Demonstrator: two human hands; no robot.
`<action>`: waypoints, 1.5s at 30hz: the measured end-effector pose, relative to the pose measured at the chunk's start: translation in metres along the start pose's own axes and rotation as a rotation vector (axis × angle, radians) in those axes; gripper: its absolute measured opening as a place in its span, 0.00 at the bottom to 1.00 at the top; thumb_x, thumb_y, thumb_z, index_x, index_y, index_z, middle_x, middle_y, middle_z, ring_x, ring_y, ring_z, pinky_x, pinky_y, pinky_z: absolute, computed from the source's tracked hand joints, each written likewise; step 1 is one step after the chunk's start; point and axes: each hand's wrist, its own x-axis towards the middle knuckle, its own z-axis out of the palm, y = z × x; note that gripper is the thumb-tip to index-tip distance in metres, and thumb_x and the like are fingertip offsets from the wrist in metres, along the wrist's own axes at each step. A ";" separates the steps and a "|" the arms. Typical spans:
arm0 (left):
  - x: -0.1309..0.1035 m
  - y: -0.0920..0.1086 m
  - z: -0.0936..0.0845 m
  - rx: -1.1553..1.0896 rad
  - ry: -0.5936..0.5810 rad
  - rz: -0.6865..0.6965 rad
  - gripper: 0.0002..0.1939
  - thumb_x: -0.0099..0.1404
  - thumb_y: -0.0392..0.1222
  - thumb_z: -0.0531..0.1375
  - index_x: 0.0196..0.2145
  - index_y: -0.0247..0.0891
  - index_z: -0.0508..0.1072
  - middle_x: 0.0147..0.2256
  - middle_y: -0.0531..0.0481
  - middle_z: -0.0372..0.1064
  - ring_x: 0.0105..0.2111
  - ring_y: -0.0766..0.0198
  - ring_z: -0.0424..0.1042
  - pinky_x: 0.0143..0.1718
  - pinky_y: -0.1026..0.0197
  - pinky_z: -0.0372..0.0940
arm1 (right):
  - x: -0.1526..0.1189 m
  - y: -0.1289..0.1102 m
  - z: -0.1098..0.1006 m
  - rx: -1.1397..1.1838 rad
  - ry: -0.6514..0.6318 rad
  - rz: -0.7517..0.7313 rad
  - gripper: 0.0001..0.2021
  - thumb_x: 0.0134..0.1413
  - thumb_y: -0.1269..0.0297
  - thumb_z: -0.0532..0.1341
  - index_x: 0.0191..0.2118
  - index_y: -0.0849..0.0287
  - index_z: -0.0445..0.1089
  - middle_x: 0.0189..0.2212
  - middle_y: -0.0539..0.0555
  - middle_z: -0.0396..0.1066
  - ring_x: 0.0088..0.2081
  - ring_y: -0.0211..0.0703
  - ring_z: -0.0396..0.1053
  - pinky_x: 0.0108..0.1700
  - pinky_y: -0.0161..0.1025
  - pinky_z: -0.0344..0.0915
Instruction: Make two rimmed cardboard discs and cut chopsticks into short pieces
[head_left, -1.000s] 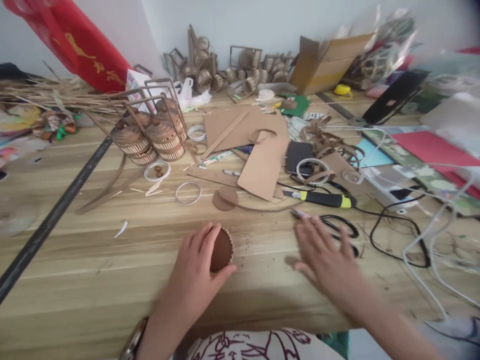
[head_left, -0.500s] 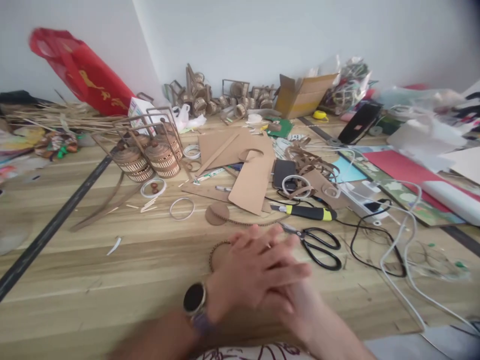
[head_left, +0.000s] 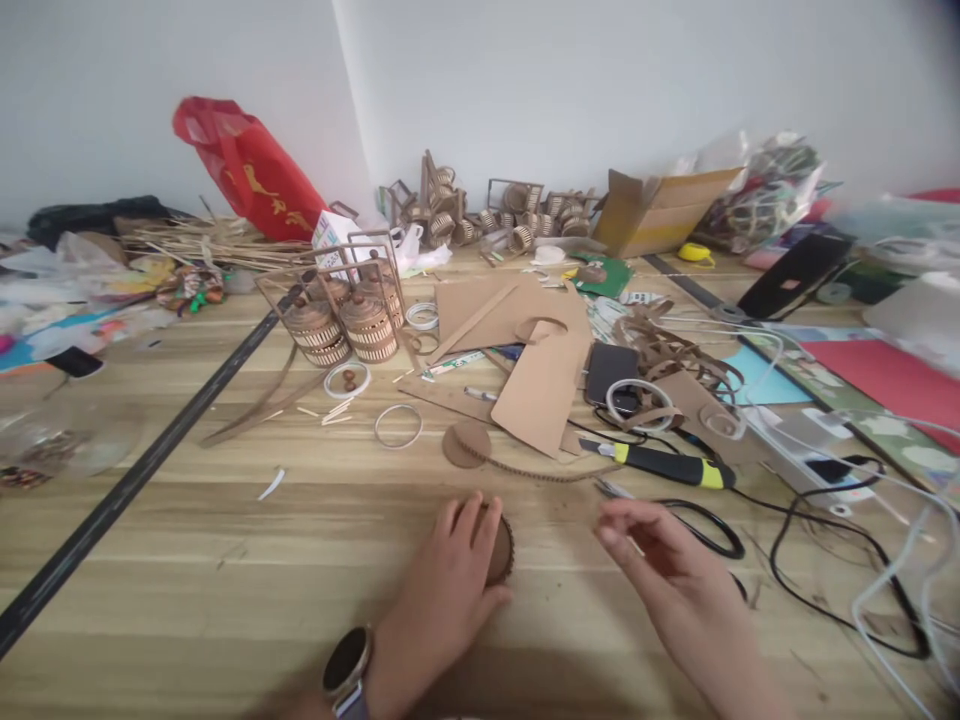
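Observation:
My left hand (head_left: 457,570) lies over a round brown cardboard disc with a ridged rim (head_left: 502,552), its fingers and thumb around the edge, holding it on the wooden table. My right hand (head_left: 664,575) is raised to the right, thumb and fingertips pinched together. What they hold, if anything, is too small to make out. Black-handled scissors (head_left: 709,528) lie partly hidden behind my right hand. Beyond my left hand are a flat cardboard circle (head_left: 466,446) and a thin corrugated strip (head_left: 540,474) running toward a yellow-and-black utility knife (head_left: 660,464).
Lidded miniature baskets (head_left: 367,325) in frames stand at left, near a white ring (head_left: 347,380) holding brown beads. Cardboard sheets (head_left: 544,385) and a phone (head_left: 611,374) lie mid-table. Cables (head_left: 832,600) and a power strip (head_left: 814,465) are at right; an open box (head_left: 667,210) is behind.
My hands were stacked together over the ridged disc; now they are apart. The right has moved off to the right and pinched, while the left stays on the disc. The view has shifted.

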 end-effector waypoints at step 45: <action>-0.036 -0.050 -0.009 -0.887 0.156 -0.449 0.09 0.65 0.42 0.54 0.36 0.39 0.73 0.25 0.52 0.73 0.26 0.62 0.73 0.30 0.60 0.68 | -0.002 0.005 0.031 -0.466 -0.347 -0.699 0.12 0.70 0.65 0.49 0.40 0.59 0.68 0.26 0.52 0.72 0.29 0.42 0.70 0.33 0.38 0.63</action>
